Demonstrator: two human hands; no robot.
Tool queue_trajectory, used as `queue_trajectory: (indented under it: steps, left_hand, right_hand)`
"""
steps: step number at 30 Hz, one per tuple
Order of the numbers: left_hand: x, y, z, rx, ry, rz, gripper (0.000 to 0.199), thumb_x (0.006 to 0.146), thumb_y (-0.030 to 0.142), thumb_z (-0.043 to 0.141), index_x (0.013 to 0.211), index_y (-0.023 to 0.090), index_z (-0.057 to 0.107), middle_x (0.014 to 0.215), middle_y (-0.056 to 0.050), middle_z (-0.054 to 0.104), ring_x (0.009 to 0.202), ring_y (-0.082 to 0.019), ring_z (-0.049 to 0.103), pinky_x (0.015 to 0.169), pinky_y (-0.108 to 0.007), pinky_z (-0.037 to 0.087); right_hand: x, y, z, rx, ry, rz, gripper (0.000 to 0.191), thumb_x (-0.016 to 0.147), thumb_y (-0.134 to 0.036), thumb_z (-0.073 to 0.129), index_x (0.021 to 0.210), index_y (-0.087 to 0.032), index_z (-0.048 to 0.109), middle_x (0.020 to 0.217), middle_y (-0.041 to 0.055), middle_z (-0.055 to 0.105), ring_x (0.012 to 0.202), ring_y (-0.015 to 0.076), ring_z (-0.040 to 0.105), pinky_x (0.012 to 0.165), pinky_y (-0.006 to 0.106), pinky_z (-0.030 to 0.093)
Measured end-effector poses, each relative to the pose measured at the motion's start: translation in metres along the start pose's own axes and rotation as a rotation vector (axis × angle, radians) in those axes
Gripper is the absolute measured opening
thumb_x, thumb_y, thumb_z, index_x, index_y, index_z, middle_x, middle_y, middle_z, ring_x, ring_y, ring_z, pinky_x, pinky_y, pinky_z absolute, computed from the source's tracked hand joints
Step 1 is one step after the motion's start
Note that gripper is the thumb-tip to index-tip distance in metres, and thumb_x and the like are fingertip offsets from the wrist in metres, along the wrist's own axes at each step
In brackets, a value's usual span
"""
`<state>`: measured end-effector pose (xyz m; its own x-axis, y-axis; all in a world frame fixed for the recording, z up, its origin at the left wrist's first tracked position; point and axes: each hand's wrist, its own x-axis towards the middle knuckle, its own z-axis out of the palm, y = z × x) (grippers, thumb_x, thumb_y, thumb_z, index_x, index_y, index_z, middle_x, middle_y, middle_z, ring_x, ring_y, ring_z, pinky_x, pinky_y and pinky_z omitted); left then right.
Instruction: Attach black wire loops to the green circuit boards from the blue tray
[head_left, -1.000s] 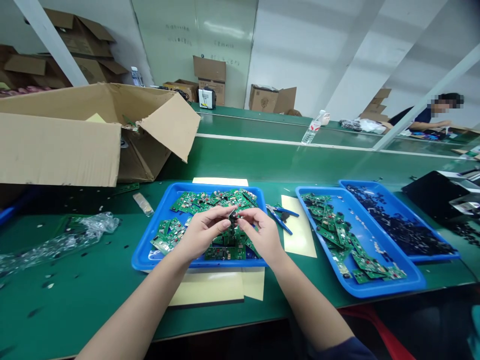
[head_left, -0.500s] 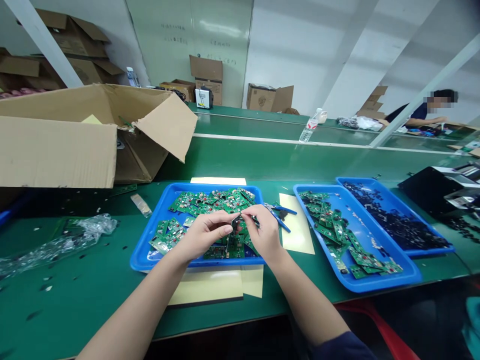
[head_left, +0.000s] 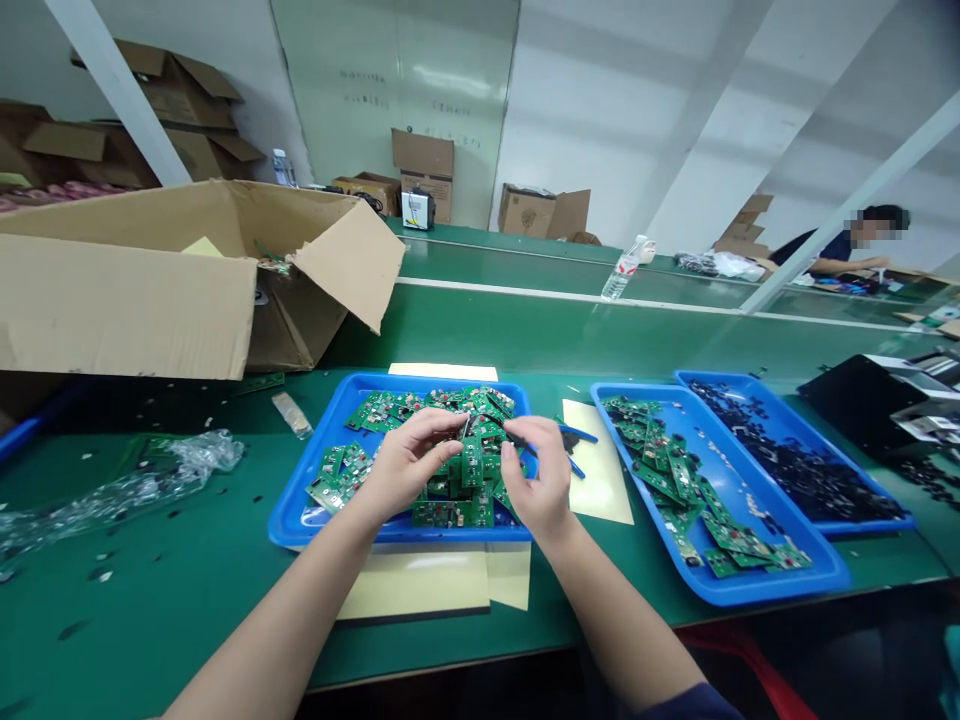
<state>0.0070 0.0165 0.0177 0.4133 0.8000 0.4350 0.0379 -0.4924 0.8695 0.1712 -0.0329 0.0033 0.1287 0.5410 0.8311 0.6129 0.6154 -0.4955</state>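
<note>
My left hand [head_left: 411,458] is closed, thumb and fingertips on the edge of a small green circuit board [head_left: 472,462] above the tray. Its fingers partly hide how it grips the board. To the right of it, my right hand [head_left: 541,475] has thumb and forefinger apart, with nothing plainly between them. Below both hands, a blue tray [head_left: 330,392] bears a heap of similar green circuit boards [head_left: 386,408]. Pliers with blue handles [head_left: 579,434] lie just behind my right hand, their jaws mostly hidden by it.
Right of my hands, a second blue tray [head_left: 780,592] holds more boards, and a third tray [head_left: 905,522] holds small black parts. Yellow sheets [head_left: 420,585] lie under the near tray. An open carton [head_left: 120,310] and crumpled plastic [head_left: 202,452] are leftward. Another person [head_left: 840,255] works far right.
My fingertips were together at the board; now my right hand has drawn away to the right and its fingers have parted. The board appears turned more face-up. The whole view has shifted slightly.
</note>
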Motion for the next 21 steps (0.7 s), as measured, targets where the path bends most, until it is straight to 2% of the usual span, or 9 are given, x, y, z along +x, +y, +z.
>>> queue_trajectory:
  steps: [2,4,8,11,14,16,21]
  left_hand:
    - [-0.0007,-0.0006,-0.0004,0.053,0.001,0.071,0.024,0.078,0.025,0.062,0.102,0.020,0.067,0.099,-0.008,0.065,0.094,-0.020,0.060,0.083,-0.034,0.050]
    - [-0.0017,-0.0004,-0.0006,0.104,-0.025,0.123,0.024,0.080,0.025,0.061,0.103,0.021,0.066,0.100,-0.008,0.064,0.094,-0.020,0.059,0.085,-0.036,0.050]
    - [-0.0026,0.0020,-0.0003,0.181,-0.107,0.174,0.024,0.082,0.022,0.059,0.105,0.023,0.065,0.101,-0.007,0.063,0.095,-0.019,0.059,0.085,-0.035,0.050]
    - [-0.0022,0.0033,0.0001,0.209,-0.152,0.214,0.023,0.083,0.021,0.057,0.105,0.023,0.065,0.100,-0.007,0.063,0.095,-0.019,0.059,0.084,-0.035,0.050]
    - [-0.0017,0.0024,0.0005,0.233,-0.170,0.227,0.023,0.083,0.021,0.056,0.105,0.022,0.064,0.099,-0.007,0.063,0.095,-0.018,0.059,0.083,-0.034,0.050]
    - [-0.0015,0.0004,0.0007,0.251,-0.159,0.220,0.023,0.083,0.021,0.056,0.105,0.022,0.064,0.099,-0.007,0.063,0.094,-0.018,0.059,0.082,-0.034,0.050]
    - [-0.0005,-0.0048,0.0012,0.290,-0.131,0.199,0.023,0.083,0.020,0.057,0.104,0.022,0.064,0.096,-0.006,0.063,0.090,-0.018,0.060,0.080,-0.032,0.051]
  right_hand:
    - [-0.0001,-0.0006,-0.0002,0.071,-0.119,0.102,0.014,0.081,-0.018,0.050,0.091,-0.021,0.060,0.076,0.0057,0.063,0.071,0.0191,0.060,0.064,0.036,0.052]
    - [0.0002,-0.0002,0.0003,0.170,-0.209,0.285,0.011,0.081,-0.024,0.053,0.086,-0.020,0.062,0.073,0.0050,0.064,0.066,0.0174,0.059,0.059,0.032,0.051]
    - [0.0023,0.0037,0.0016,0.398,-0.208,0.617,0.017,0.077,-0.034,0.058,0.082,-0.018,0.062,0.072,0.0033,0.064,0.063,0.0153,0.059,0.056,0.028,0.049]
    - [0.0031,0.0074,0.0011,0.473,-0.210,0.702,0.017,0.074,-0.035,0.062,0.076,-0.018,0.061,0.066,0.0009,0.061,0.058,0.0136,0.055,0.055,0.027,0.047]
    - [0.0028,0.0085,-0.0003,0.482,-0.252,0.708,0.017,0.074,-0.034,0.061,0.073,-0.018,0.060,0.064,0.0000,0.059,0.056,0.0128,0.054,0.054,0.026,0.045]
    - [0.0030,0.0069,-0.0013,0.444,-0.253,0.660,0.015,0.076,-0.032,0.059,0.072,-0.018,0.059,0.065,0.0001,0.058,0.057,0.0128,0.053,0.055,0.026,0.045]
    - [0.0069,0.0015,-0.0031,0.248,-0.254,0.328,0.014,0.081,-0.023,0.052,0.068,-0.019,0.055,0.066,0.0010,0.056,0.061,0.0133,0.052,0.059,0.028,0.045]
